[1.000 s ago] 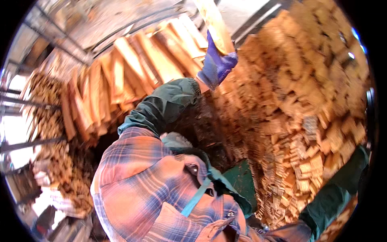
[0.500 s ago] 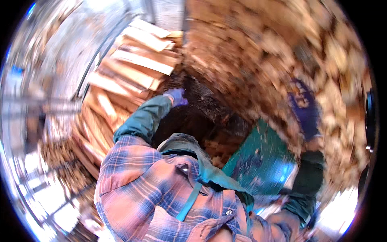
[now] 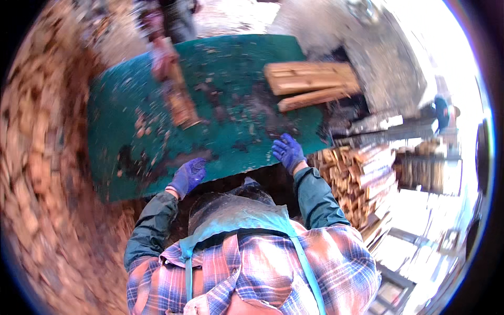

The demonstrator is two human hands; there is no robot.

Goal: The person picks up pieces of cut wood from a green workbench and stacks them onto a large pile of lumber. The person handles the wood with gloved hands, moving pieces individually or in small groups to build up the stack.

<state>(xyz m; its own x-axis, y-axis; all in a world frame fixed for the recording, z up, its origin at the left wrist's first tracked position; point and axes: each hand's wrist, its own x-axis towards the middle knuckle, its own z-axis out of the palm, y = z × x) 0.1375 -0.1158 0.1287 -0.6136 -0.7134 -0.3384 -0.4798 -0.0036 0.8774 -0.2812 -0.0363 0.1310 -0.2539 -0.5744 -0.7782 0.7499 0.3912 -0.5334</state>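
Both my hands wear purple gloves and hold nothing. My left hand (image 3: 189,176) is at the near edge of a green, scuffed tabletop (image 3: 236,126), its fingers loosely bent and apart. My right hand (image 3: 287,152) hovers at the same edge farther right, fingers spread. Beyond it, two split wood pieces (image 3: 310,77) lie side by side at the table's right end. Across the table, a co-worker's gloved hand (image 3: 164,58) grips another wood piece (image 3: 181,102), tilted over the surface and blurred by motion.
A large heap of split wood (image 3: 31,173) rises on the left. Stacked firewood (image 3: 359,178) stands to the right, beside a grey metal beam (image 3: 394,134). The co-worker's dark-clad leg (image 3: 178,21) shows past the far edge. Wood crumbs and dark stains mark the tabletop.
My view has swung from the stacked wood and heap round to the green table. My hands, spread wide apart before, are now closer together at its near edge.
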